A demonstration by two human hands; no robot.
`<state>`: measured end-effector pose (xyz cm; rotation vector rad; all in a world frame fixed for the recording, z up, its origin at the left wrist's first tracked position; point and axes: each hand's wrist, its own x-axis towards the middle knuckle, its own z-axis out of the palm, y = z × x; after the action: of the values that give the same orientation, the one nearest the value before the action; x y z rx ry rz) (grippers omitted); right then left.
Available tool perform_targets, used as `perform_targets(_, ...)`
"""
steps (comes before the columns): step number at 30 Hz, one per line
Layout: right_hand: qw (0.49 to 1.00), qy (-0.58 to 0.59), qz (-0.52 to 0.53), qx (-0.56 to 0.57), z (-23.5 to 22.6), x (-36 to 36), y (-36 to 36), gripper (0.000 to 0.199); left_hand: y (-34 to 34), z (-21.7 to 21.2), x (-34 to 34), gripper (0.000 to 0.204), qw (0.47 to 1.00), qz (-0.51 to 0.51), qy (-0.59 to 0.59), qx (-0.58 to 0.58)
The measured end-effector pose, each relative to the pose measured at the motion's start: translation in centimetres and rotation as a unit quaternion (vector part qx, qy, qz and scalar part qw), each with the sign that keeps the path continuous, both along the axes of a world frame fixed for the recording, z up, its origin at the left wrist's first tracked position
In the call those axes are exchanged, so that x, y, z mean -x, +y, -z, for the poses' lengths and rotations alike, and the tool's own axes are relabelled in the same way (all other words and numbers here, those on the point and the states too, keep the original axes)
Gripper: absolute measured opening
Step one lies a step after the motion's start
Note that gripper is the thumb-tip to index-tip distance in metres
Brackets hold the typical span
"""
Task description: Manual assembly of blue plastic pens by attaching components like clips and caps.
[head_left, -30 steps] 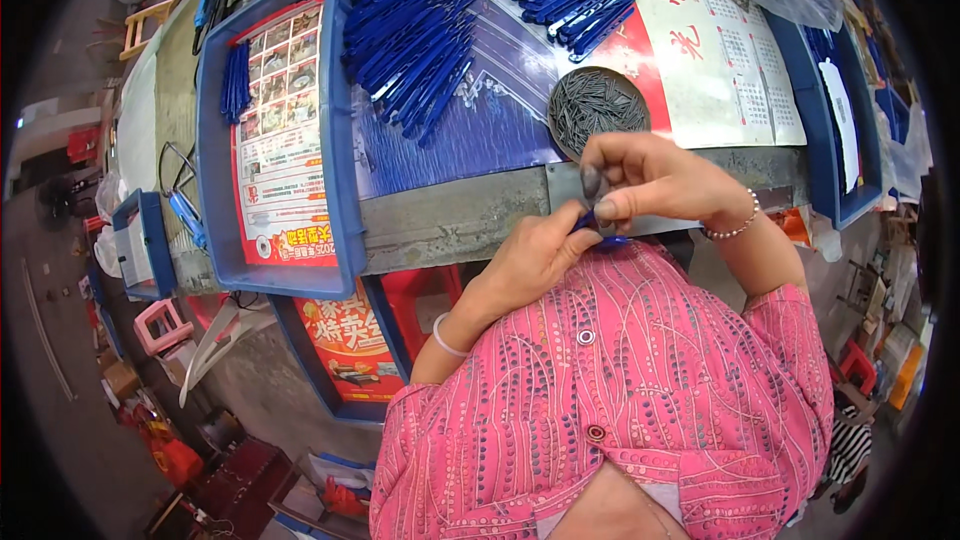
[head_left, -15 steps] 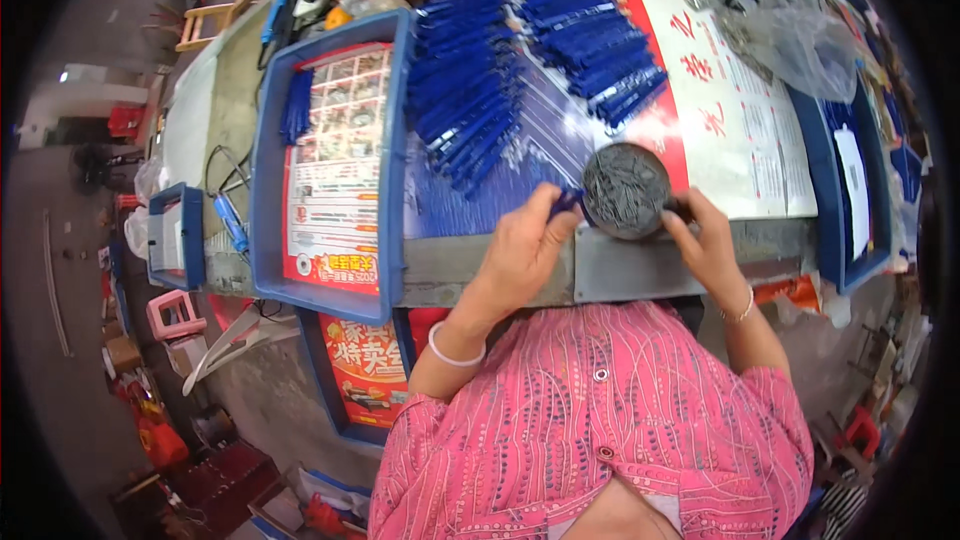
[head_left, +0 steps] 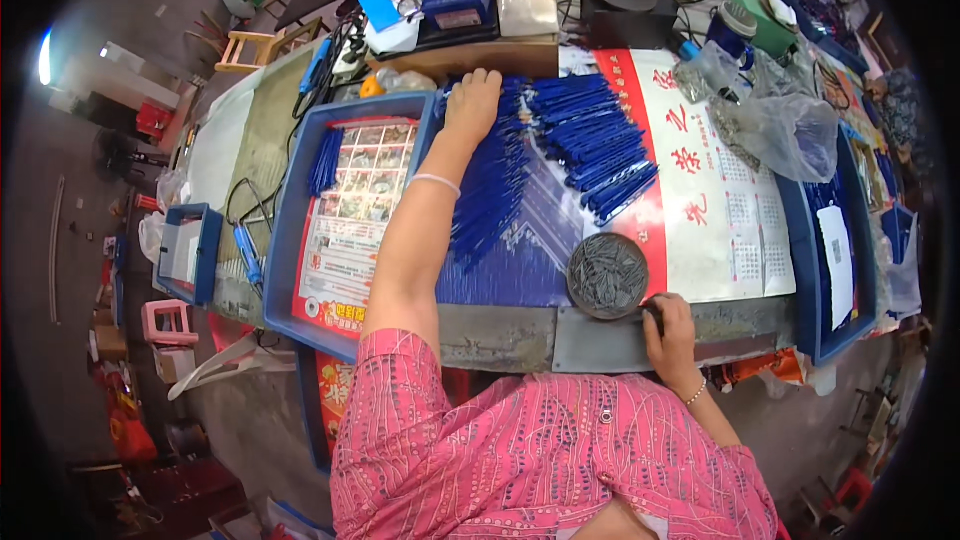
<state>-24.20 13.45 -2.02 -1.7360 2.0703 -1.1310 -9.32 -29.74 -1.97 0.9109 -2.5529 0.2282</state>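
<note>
Across the bench (head_left: 520, 335), a printed poster sheet (head_left: 720, 190) lies under a large fan of blue pens (head_left: 545, 155), with a blue tray (head_left: 290, 240) at the left side. Left hand (head_left: 473, 102) is stretched to the far edge of the pen pile, palm down on the pens, fingers together. Near the front edge sits a round dish of small metal parts (head_left: 607, 275). Right hand (head_left: 670, 335) rests just beside the dish, fingers curled; whether they pinch anything cannot be told.
</note>
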Motion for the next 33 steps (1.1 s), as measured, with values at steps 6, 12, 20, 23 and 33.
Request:
perform_targets(6,1.000,-0.013,0.000,-0.019,-0.3,0.1,0.1,0.020,0.3,1.1,0.0,0.011,1.000,0.009,-0.011,0.015)
perform_targets(12,1.000,-0.018,0.001,-0.019,-0.4,0.1,-0.2,0.018,0.4,0.1,-0.5,0.023,0.997,0.015,0.031,-0.070)
perform_targets(20,1.000,-0.009,0.005,-0.012,0.0,-0.2,0.0,0.017,0.8,-1.0,-1.6,0.024,0.990,0.027,0.025,-0.138)
perform_targets(23,1.000,-0.007,0.009,-0.003,0.4,-0.4,0.1,0.016,1.4,-3.5,-3.4,0.023,0.987,0.058,0.080,-0.125)
perform_targets(33,1.000,0.027,0.000,0.014,1.6,-1.8,2.7,0.021,1.4,-3.0,-20.2,0.028,0.971,-0.196,0.070,-0.114)
